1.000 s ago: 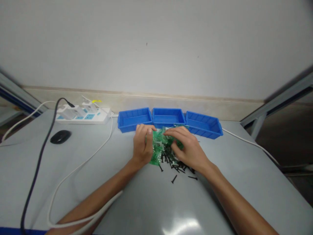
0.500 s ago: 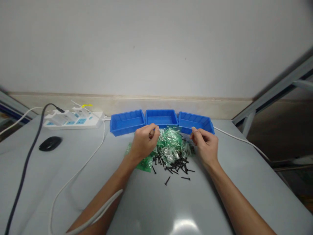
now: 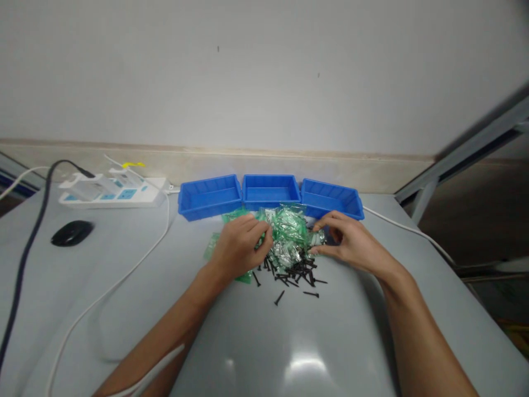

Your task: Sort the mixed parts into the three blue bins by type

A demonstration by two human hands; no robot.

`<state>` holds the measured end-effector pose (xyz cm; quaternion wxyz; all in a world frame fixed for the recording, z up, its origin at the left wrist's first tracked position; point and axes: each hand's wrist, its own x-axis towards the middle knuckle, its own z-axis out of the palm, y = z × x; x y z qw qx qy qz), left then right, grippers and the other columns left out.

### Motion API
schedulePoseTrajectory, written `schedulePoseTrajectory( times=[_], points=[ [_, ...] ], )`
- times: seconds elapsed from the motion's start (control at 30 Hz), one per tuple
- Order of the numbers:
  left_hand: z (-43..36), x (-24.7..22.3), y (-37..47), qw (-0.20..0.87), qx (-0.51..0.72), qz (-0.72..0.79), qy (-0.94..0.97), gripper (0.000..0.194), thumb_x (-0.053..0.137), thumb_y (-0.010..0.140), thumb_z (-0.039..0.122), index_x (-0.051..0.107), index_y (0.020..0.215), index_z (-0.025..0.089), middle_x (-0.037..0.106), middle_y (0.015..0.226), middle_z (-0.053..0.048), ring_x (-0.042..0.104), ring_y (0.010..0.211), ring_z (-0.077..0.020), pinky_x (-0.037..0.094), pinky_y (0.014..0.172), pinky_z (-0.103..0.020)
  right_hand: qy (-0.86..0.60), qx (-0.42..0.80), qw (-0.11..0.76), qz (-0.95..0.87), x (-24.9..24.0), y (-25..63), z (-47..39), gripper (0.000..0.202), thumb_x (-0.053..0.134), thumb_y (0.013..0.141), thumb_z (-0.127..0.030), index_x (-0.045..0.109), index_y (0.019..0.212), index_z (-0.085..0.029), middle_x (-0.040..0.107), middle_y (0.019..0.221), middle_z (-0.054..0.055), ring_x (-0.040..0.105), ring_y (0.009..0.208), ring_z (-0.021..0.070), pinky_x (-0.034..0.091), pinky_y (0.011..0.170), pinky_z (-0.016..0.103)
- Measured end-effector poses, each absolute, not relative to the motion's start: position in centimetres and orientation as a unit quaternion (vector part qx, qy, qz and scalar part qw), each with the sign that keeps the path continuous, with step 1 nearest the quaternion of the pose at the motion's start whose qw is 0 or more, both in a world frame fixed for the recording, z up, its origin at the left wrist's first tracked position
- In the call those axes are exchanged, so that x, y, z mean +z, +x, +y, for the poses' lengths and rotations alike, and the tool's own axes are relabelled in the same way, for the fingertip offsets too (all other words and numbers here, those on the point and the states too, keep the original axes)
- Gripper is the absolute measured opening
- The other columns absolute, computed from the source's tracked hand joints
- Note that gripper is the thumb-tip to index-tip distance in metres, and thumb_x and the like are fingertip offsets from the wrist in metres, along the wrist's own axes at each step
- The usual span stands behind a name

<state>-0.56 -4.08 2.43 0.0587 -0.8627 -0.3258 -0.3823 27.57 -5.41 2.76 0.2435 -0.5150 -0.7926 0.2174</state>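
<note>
My left hand (image 3: 243,242) is at the left side of a heap of green and clear plastic packets (image 3: 289,226). Its fingers are curled toward the thumb, and whatever they may hold is too hidden to make out. At the heap's right edge, my right hand (image 3: 351,240) has its thumb and fingers apart around a small clear packet (image 3: 318,238), without a visible grip. Loose black screws (image 3: 297,271) lie in front of the packets. A few screws, such as this single screw (image 3: 279,298), are scattered nearer to me.
Behind the heap stand a left blue bin (image 3: 210,198), a middle blue bin (image 3: 271,190) and a right blue bin (image 3: 332,198). To the left are a white power strip (image 3: 124,196), a black mouse (image 3: 72,233) and a white cable (image 3: 119,292) crossing the table.
My right hand has turned inward and come down to the heap's right edge, its thumb and fingers spreading. My left hand has lowered slightly against the packets. The view has shifted a little.
</note>
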Motion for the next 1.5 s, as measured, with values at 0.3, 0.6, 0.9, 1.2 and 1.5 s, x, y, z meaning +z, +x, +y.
schedulePoseTrajectory(
  times=[0.3,0.6,0.9,1.2,1.5],
  points=[
    [-4.7,2.9,-0.2,-0.144,-0.445,-0.359,-0.807,0.003,0.059,0.093,0.022,0.058,0.091,0.019,0.067,0.077,-0.002,0.059,0.072,-0.0153,0.047,0.068,-0.03,-0.485,0.376,0.429,-0.663,5.5,25.1,-6.1,0.028,0.086,0.075,-0.04,0.067,0.081,-0.02,0.057,0.062,-0.004,0.05,0.053,0.011,0.042,0.049,0.026],
    [-4.0,3.6,-0.8,-0.52,-0.509,-0.39,-0.564,0.03,0.082,0.077,0.033,0.065,0.096,0.018,0.077,0.081,-0.004,0.074,0.075,-0.0176,0.061,0.073,-0.03,-0.413,0.463,0.528,-0.58,6.5,18.4,-3.8,0.025,0.088,0.071,-0.035,0.073,0.082,-0.018,0.071,0.066,0.001,0.068,0.057,0.0147,0.059,0.055,0.028],
    [-3.5,3.9,-1.9,-0.565,-0.396,-0.405,-0.6,0.024,0.08,0.08,0.037,0.073,0.073,0.016,0.075,0.065,-0.005,0.065,0.052,-0.0134,0.052,0.051,-0.024,-0.434,0.446,0.567,-0.539,3.7,18.7,-4.8,0.03,0.082,0.078,-0.037,0.071,0.101,-0.02,0.075,0.077,0.002,0.07,0.063,0.0158,0.059,0.061,0.032],
    [-1.5,3.9,-2.5,-0.526,-0.662,-0.461,-0.271,0.013,0.08,0.081,0.024,0.074,0.086,0.013,0.078,0.091,-0.008,0.074,0.082,-0.0114,0.058,0.073,-0.018,-0.567,0.013,0.44,-0.696,3.2,22.4,-4.0,0.013,0.066,0.089,-0.029,0.074,0.095,-0.02,0.067,0.082,0.005,0.062,0.071,0.0197,0.052,0.071,0.037],
    [-2.2,3.8,-1.7,-0.536,-0.607,-0.473,-0.347,0.031,0.074,0.084,0.041,0.076,0.089,0.01,0.078,0.076,-0.009,0.072,0.064,-0.0135,0.056,0.059,-0.02,-0.56,-0.025,0.369,-0.741,1.6,22.7,-3.4,0.014,0.066,0.091,-0.029,0.072,0.102,-0.021,0.061,0.103,0.011,0.061,0.098,0.0282,0.052,0.084,0.043]
  ],
)
